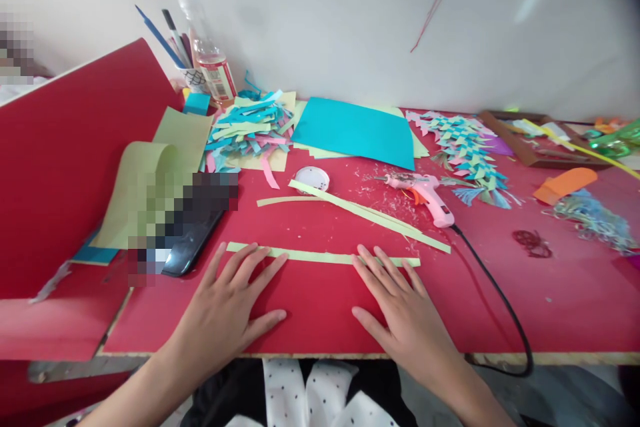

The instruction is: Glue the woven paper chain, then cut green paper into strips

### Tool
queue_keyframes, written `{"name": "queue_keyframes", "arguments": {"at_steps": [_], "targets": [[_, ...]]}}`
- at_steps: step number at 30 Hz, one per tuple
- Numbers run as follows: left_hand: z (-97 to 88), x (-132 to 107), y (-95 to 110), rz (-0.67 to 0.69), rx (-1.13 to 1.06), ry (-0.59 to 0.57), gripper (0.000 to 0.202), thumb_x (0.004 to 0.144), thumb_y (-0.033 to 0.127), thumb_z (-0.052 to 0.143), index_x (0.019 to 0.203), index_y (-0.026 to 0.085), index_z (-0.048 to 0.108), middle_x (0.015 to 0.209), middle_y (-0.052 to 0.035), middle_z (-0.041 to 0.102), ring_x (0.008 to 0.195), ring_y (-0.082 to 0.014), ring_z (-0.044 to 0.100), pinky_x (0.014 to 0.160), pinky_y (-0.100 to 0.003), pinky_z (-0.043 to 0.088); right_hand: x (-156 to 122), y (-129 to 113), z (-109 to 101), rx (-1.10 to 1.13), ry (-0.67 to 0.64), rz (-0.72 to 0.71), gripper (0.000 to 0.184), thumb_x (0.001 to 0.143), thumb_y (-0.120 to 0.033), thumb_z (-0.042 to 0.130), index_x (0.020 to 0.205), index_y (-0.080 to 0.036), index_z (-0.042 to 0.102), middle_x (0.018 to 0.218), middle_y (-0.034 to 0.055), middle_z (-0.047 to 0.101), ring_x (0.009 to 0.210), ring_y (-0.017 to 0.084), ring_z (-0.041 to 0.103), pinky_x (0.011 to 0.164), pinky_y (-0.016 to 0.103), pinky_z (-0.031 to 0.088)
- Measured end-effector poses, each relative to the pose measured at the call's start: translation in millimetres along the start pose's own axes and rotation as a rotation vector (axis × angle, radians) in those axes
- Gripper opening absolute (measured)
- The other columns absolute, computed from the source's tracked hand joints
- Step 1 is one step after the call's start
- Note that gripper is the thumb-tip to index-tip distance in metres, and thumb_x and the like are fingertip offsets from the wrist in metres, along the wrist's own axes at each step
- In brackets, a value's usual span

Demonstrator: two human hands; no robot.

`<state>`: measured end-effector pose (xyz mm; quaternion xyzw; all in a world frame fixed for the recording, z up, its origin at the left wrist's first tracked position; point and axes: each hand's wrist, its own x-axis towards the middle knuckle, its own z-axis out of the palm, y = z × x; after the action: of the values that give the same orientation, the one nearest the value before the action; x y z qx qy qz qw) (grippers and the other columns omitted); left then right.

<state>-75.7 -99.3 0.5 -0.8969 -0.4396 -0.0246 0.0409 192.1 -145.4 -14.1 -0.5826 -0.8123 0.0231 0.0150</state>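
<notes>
My left hand (231, 303) lies flat and open on the red table (550, 293), fingers spread, fingertips touching a long pale green paper strip (320, 256). My right hand (400, 303) is flat and open too, its fingertips on the same strip near its right end. Neither hand holds anything. Two more pale green strips (360, 211) lie crossed just beyond.
A pink glue gun (425, 190) with a black cord (500, 297) lies right of centre. A teal sheet (355, 130), a heap of cut strips (250, 130), a woven paper piece (465, 147), a small round lid (311, 179), a phone (193, 240), a bottle (213, 60) and red card (65, 147) surround them.
</notes>
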Motion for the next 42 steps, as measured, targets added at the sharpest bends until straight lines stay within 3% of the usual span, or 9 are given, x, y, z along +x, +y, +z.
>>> {"name": "queue_keyframes", "arguments": {"at_steps": [10, 15, 18, 22, 25, 28, 36, 39, 42], "targets": [[-7.8, -27, -27, -0.092, 0.032, 0.033, 0.047, 0.087, 0.048, 0.025, 0.123, 0.026, 0.044, 0.122, -0.0083, 0.052, 0.115, -0.0285, 0.043, 0.1, -0.053, 0.02, 0, 0, 2, -0.007, -0.002, -0.001, 0.058, 0.088, -0.046, 0.028, 0.139, -0.026, 0.011, 0.144, -0.0032, 0.019, 0.131, 0.022, 0.02, 0.1, 0.046, 0.023], [-8.0, -28, -31, -0.043, 0.129, 0.079, 0.06, 0.084, 0.054, 0.028, 0.123, 0.011, 0.044, 0.123, -0.0167, 0.05, 0.109, -0.0306, 0.048, 0.101, -0.053, 0.016, 0, 1, 0, 0.022, 0.012, -0.01, 0.058, 0.087, -0.045, 0.03, 0.139, -0.024, 0.016, 0.143, 0.0003, 0.025, 0.13, 0.024, 0.022, 0.099, 0.046, 0.024], [-12.3, -21, -33, -0.021, 0.177, 0.06, 0.059, 0.082, 0.056, 0.033, 0.113, 0.009, 0.052, 0.115, -0.0175, 0.055, 0.105, -0.0304, 0.05, 0.102, -0.052, 0.016, 4, 1, -2, 0.06, 0.063, -0.021, 0.05, 0.087, -0.041, 0.034, 0.134, -0.025, 0.028, 0.139, 0.0026, 0.034, 0.126, 0.025, 0.03, 0.098, 0.049, 0.023], [-17.2, 1, -27, -0.053, 0.179, 0.105, 0.05, 0.083, 0.049, 0.039, 0.106, 0.008, 0.057, 0.106, -0.0173, 0.058, 0.099, -0.0297, 0.052, 0.098, -0.049, 0.026, 17, 3, -4, 0.148, 0.217, 0.007, 0.025, 0.087, -0.026, 0.039, 0.107, -0.024, 0.055, 0.113, 0.0046, 0.058, 0.104, 0.02, 0.051, 0.096, 0.044, 0.026], [-15.4, 19, -19, 0.006, 0.029, 0.087, 0.04, 0.083, 0.038, 0.046, 0.114, 0.014, 0.052, 0.11, -0.0118, 0.057, 0.101, -0.0258, 0.052, 0.093, -0.043, 0.034, 28, 6, -6, 0.168, 0.258, -0.027, 0.02, 0.087, -0.018, 0.04, 0.093, -0.022, 0.059, 0.09, 0.0032, 0.062, 0.085, 0.017, 0.056, 0.092, 0.04, 0.03], [-11.8, 30, -12, 0.043, -0.074, -0.018, 0.03, 0.083, 0.029, 0.048, 0.111, 0.018, 0.054, 0.109, -0.0074, 0.058, 0.097, -0.0229, 0.053, 0.087, -0.038, 0.04, 33, 10, -6, 0.132, 0.268, -0.066, 0.021, 0.086, -0.013, 0.04, 0.091, -0.02, 0.059, 0.083, 0.0026, 0.061, 0.082, 0.016, 0.056, 0.091, 0.04, 0.031], [-11.1, 40, -14, -0.013, -0.158, -0.087, 0.02, 0.083, 0.026, 0.049, 0.1, 0.018, 0.057, 0.095, -0.0065, 0.057, 0.087, -0.0211, 0.055, 0.077, -0.034, 0.042, 36, 8, -19, 0.394, 0.06, 0.011, 0.022, 0.084, -0.023, 0.046, 0.105, -0.02, 0.053, 0.096, 0.0054, 0.055, 0.086, 0.017, 0.054, 0.072, 0.029, 0.044], [-14.0, 43, -15, -0.004, -0.183, -0.114, 0.011, 0.083, 0.025, 0.05, 0.082, 0.017, 0.058, 0.087, -0.0048, 0.056, 0.082, -0.0195, 0.055, 0.073, -0.032, 0.041, 37, 6, -26, 0.531, -0.056, 0.088, 0.016, 0.083, -0.023, 0.047, 0.097, -0.023, 0.054, 0.088, 0.0018, 0.056, 0.076, 0.014, 0.055, 0.063, 0.024, 0.044], [-15.0, 43, -15, 0.009, -0.181, -0.112, 0.012, 0.083, 0.025, 0.049, 0.079, 0.017, 0.056, 0.088, -0.0047, 0.056, 0.082, -0.019, 0.054, 0.073, -0.032, 0.041, 38, 5, -31, 0.546, -0.063, 0.097, 0.01, 0.084, -0.021, 0.045, 0.081, -0.021, 0.054, 0.082, 0.0011, 0.054, 0.076, 0.014, 0.053, 0.065, 0.026, 0.043]]}}
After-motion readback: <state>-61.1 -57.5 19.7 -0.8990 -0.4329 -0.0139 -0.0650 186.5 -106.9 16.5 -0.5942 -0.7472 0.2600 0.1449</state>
